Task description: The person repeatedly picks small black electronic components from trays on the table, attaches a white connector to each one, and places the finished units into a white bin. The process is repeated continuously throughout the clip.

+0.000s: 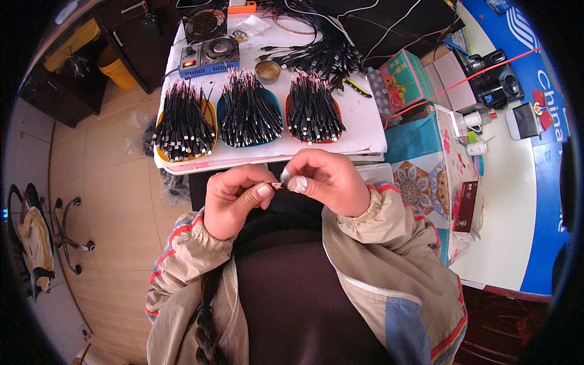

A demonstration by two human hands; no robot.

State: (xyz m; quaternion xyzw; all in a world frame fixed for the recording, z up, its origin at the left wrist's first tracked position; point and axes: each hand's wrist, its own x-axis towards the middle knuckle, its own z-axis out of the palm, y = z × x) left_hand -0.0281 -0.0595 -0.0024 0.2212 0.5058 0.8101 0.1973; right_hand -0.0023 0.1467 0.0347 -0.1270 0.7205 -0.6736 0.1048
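In front of my chest, my left hand (238, 198) is closed, thumb against forefinger, on the end of a cable. Thin pinkish-white wires of the cable (276, 185) stick out from its fingertips toward the right. My right hand (333, 184) meets them, thumb and forefinger curled close together at the wire tips; white tape wraps these two fingertips. What the right fingers grip is too small to make out. On the table beyond lie three bundles of short black cables with pale plugs: in a yellow tray (212, 137), a teal tray (277, 100) and an orange-red tray (338, 112).
Behind the trays stand a blue soldering pot unit (210, 59), a small fan (205, 25) and a round tin (267, 72). More black cables (331, 58) lie at the back right, beside yellow-handled cutters (358, 89). A side counter (508, 243) holds boxes and cups.
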